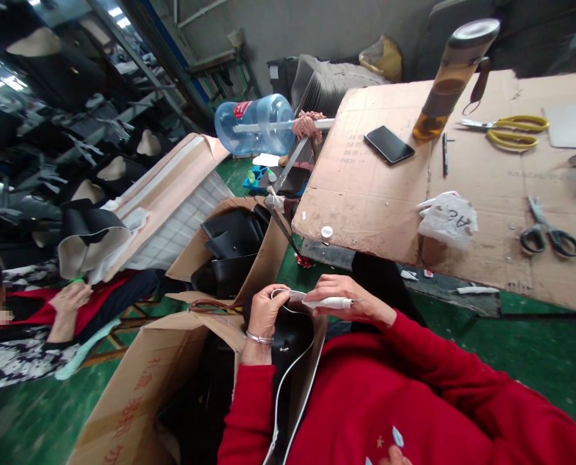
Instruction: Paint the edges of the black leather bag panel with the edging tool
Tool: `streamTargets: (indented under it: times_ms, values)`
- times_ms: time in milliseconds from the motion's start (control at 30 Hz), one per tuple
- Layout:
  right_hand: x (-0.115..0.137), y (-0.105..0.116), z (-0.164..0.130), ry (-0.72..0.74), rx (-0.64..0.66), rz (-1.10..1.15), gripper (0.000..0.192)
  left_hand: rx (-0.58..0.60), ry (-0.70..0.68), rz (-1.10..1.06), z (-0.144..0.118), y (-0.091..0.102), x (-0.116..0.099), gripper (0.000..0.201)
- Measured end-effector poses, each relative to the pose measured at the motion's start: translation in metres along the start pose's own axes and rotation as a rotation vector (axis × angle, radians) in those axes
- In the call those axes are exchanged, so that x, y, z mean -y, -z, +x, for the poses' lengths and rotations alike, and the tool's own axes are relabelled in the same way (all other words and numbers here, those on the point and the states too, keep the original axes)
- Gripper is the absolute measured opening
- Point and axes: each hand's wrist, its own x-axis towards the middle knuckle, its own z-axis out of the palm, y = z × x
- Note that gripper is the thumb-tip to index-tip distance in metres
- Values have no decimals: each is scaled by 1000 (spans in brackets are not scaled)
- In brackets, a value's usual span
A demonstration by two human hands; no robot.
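Note:
Across my lap lies a black leather bag piece point(294, 332) with a pale inner side and white edges. My left hand point(263, 313), a bracelet at its wrist, pinches the top edge of this piece between thumb and fingers. Close by on the right, my right hand point(349, 296) is closed around a slim white-handled tool point(334, 302). A thin dark tip on that tool points right, away from the leather. The fingers of my right hand are beside the leather edge; whether they touch it I cannot tell.
The cardboard-topped table point(356, 200) holds a phone point(389, 144), a bottle point(455, 81), yellow-handled scissors point(515, 131), black scissors point(549, 232) and a plastic bag point(450, 218). Cartons point(137, 387) of black leather pieces stand at left, near a seated co-worker point(70, 303). A water jug point(254, 124) lies behind.

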Motion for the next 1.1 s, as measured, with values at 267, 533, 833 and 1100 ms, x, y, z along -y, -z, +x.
streamTargets:
  times_ms: [267, 533, 833, 1100]
  values:
    - [-1, -13, 1, -186, -208, 93, 34, -7, -16, 19, -1, 1, 1, 21]
    - [-9, -40, 4, -233, -144, 44, 21, 41, -63, 84, -5, 6, 1, 18]
    - [-13, -39, 3, -290, -139, 50, 23, 188, -64, 158, -8, 14, -8, 29]
    - [-23, -53, -11, -280, -171, 106, 25, 104, -145, 223, -19, 1, 0, 14]
